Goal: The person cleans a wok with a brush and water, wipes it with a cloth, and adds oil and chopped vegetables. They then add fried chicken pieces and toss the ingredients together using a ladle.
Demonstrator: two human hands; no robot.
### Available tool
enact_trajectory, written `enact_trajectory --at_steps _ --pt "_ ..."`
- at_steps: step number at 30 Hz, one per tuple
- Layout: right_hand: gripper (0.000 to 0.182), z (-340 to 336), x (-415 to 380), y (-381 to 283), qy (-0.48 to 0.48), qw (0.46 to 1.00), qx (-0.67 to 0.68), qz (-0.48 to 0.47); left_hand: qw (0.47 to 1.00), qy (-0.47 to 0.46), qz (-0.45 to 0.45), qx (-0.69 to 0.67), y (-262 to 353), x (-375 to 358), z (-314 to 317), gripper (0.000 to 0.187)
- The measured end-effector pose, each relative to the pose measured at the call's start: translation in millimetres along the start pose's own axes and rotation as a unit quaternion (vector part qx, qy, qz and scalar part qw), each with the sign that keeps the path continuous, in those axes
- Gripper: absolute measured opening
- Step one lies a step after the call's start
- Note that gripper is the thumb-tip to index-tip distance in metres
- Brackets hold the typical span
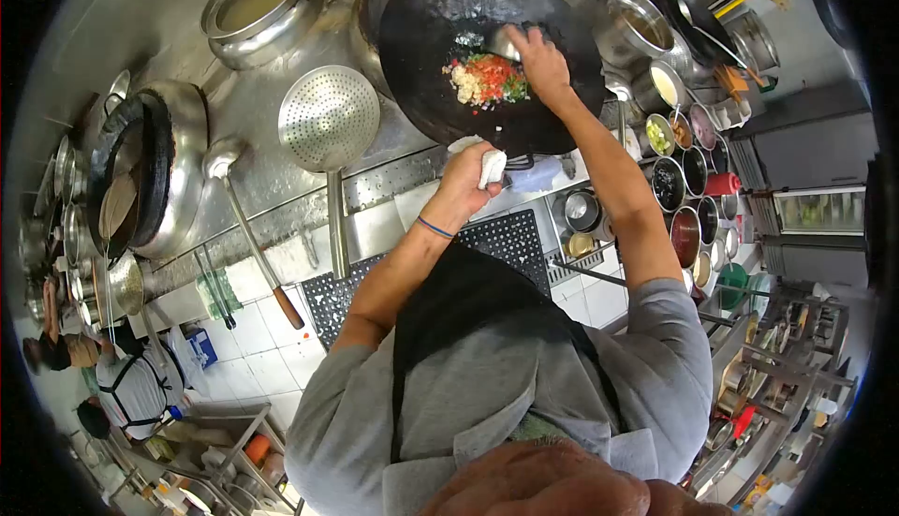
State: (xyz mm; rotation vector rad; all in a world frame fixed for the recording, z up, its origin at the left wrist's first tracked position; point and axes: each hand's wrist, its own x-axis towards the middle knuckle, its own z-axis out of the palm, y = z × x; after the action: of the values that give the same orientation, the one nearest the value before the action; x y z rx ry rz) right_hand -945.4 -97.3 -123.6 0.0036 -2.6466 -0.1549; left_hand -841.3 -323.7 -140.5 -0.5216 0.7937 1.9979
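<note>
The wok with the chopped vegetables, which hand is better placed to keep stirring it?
Probably the right hand: it is over the wok holding a ladle beside the chopped vegetables. The left hand is at the wok's near rim, gripping a white cloth, so it seems placed for steadying.

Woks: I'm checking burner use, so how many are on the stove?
2: one wok holds chopped vegetables under the right hand; another wok sits far left. More may be hidden.
</note>
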Motion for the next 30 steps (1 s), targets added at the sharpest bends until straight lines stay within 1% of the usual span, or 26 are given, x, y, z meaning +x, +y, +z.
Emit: enact_trajectory --at_steps 1,2,5,6,9,10,13,14,15,16,17,19,20,21,22,23,24,25,26,27,29,30 --pt "0.055 -3 7 -2 0.001 1.0 0.007 0.017 1.0 0.003 0.004 0.004 1 0 1 0.014" --pt "0.053 -17 10 -6 0.027 0.999 -0.005 0.024 1.0 0.005 0.007 0.007 0 0 3 0.014" --pt "0.056 -3 6 9 -0.071 0.995 -0.074 -0.007 1.0 0.006 0.021 0.014 -4 3 2 0.015" --pt "0.056 -1 5 17 -0.017 1.0 -0.02 0.016 1.0 0.0 0.01 0.01 -5 5 -1 0.014" --pt "0.055 3 -6 25 -0.025 0.997 -0.066 0.038 1.0 0.001 0.011 -0.005 -4 -2 2 0.014" --pt "0.055 -1 -11 29 -0.018 0.998 -0.065 -0.004 0.999 0.009 0.031 0.009 -8 0 4 0.014" --pt "0.055 -5 -19 31 -0.021 0.995 -0.054 0.085 0.999 0.003 0.029 0.025 -13 7 0 0.014" --pt "0.054 -16 -24 31 -0.036 0.996 -0.019 0.076 0.999 -0.012 0.029 0.028 -15 8 -2 0.013" --pt "0.058 -27 -27 33 -0.062 0.989 0.038 0.133 0.999 -0.017 0.02 0.018 -16 13 -8 0.01" --pt "0.061 -30 -32 37 -0.002 0.973 0.122 0.196 1.0 -0.014 0.017 -0.007 -15 12 -4 0.01" --pt "0.065 -33 -39 47 0.063 0.943 0.2 0.258 0.999 -0.01 0.011 -0.03 -15 9 -3 0.01" --pt "0.066 -37 -67 77 0.249 0.908 0.227 0.247 1.0 -0.028 0.005 -0.005 -10 26 -21 0.013" --pt "0.068 -86 -87 81 0.122 0.793 0.473 0.364 0.999 -0.023 -0.017 -0.027 -4 29 -24 0.015" --pt "0.071 -130 -114 80 0.12 0.687 0.597 0.397 0.998 -0.017 -0.046 -0.045 -2 32 -24 0.016" --pt "0.074 -141 -146 93 0.134 0.627 0.646 0.414 0.996 -0.018 -0.051 -0.063 -1 17 -7 0.02" --pt "0.073 -160 -185 99 0.178 0.569 0.668 0.445 0.996 -0.054 -0.034 -0.063 1 16 -8 0.019" --pt "0.072 -166 -231 112 0.239 0.595 0.664 0.385 0.994 -0.089 -0.017 -0.064 1 15 -7 0.019" --pt "0.073 -185 -272 115 0.255 0.551 0.647 0.461 0.995 -0.087 0.038 -0.028 1 15 -3 0.018" --pt "0.071 -212 -316 115 0.286 0.503 0.646 0.499 0.993 -0.08 0.092 0.009 1 15 1 0.017" --pt "0.068 -224 -367 118 0.32 0.476 0.621 0.534 0.993 -0.093 -0.018 -0.075 20 39 -15 0.02" --pt "0.059 -249 -478 109 0.412 0.388 0.564 0.602 0.983 -0.132 -0.101 -0.079 29 54 -15 0.024" --pt "0.054 -260 -531 101 0.454 0.401 0.487 0.629 0.978 -0.148 -0.119 -0.091 32 55 -14 0.025"
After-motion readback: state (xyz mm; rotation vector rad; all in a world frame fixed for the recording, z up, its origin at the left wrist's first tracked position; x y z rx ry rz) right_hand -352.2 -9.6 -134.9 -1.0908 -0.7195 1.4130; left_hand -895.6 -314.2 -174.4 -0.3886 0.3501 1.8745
